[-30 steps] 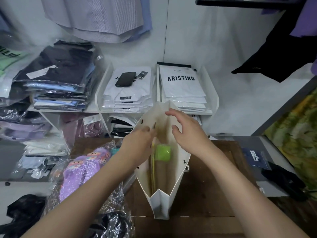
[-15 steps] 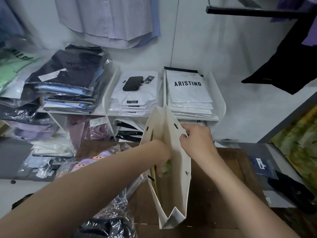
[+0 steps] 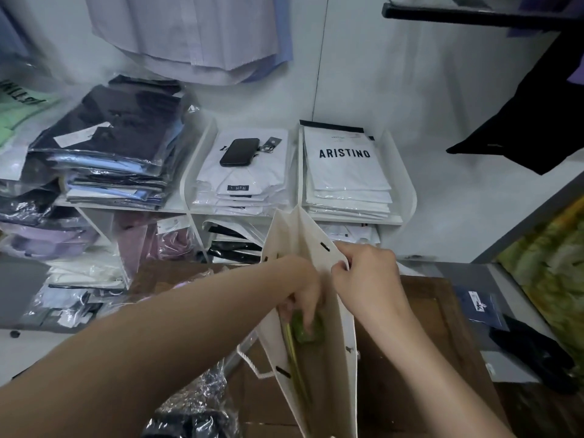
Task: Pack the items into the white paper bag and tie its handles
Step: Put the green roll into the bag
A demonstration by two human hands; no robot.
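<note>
Stands over a brown wooden table (image 3: 426, 327) with a white paper bag (image 3: 343, 314) upright on it, mouth open at the top. Reaches the left hand (image 3: 301, 290) down past the rim into the bag, fingers curled round a green item (image 3: 306, 332) well inside, near the left wall. Grips that item from above, fingertips partly hidden behind it. Pinches the top edge of the bag's right wall with the right hand (image 3: 363, 273), thumb and forefinger closed tight on the paper, other fingers folded in, just beside a dark handle slot (image 3: 325, 247).

Inside the bag, flat against the left wall, a thin yellow-green piece (image 3: 295, 358) beside the green item; cannot tell what kind. Outside the left wall, a loop of white cord handle (image 3: 249, 363) hanging loose. Left of the bag on the table, crinkled plastic wrap (image 3: 202, 403) round dark clothing.

Behind the table, a white shelf (image 3: 406, 197) with stacks of folded clothes in clear sleeves: a dark stack (image 3: 110, 137) at the left, a white stack (image 3: 252, 175) in the middle with a black phone (image 3: 239, 151) on top, and packets printed ARISTINO (image 3: 346, 172) at the right. Above, pale shirts (image 3: 189, 36) against the wall. At the far right, a dark garment (image 3: 521, 121) under a black rail (image 3: 474, 15). On a grey ledge right of the table, a navy packet (image 3: 480, 306).
</note>
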